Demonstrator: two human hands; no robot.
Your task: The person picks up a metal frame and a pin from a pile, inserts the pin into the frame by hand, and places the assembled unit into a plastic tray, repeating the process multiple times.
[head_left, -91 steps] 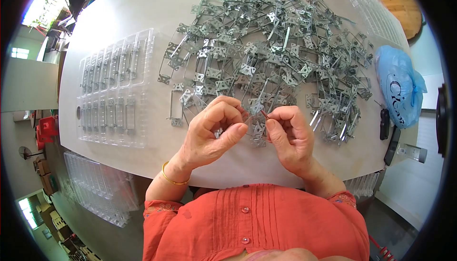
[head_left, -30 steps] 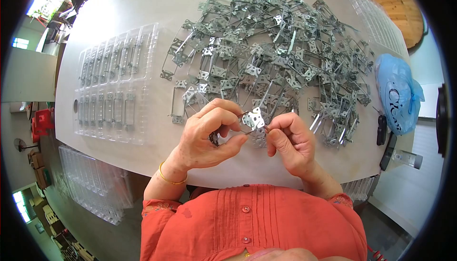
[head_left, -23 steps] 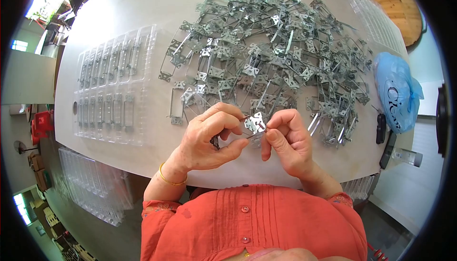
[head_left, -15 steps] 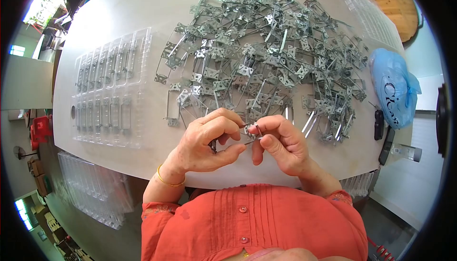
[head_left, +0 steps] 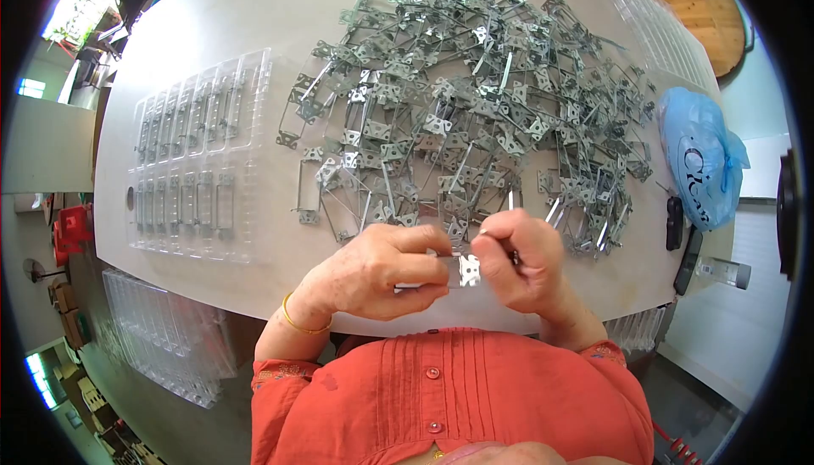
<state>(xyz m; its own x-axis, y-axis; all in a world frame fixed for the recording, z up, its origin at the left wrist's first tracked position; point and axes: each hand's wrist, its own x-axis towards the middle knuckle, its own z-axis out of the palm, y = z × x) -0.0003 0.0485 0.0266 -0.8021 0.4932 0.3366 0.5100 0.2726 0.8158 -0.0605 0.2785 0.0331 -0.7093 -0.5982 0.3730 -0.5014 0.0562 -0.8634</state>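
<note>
My left hand is closed around a metal bracket, whose bright, punched end plate sticks out past the fingertips toward the right. The rest of that bracket is mostly covered by the fingers. Just right of the plate, my right hand is curled, thumb against the fingers. A thin tip and a dark bit show at its grip, too small to name. Beyond both hands spreads a large heap of metal wire-and-plate brackets on the pale table.
At left lies a clear plastic tray with brackets set in rows. More clear trays are stacked below the table's left edge. On the right are a blue plastic bag, a black object and a clear bottle.
My hands have drawn apart slightly and lowered. The bracket has turned so its end plate faces up in my left hand. My right hand has come off it and curled in.
</note>
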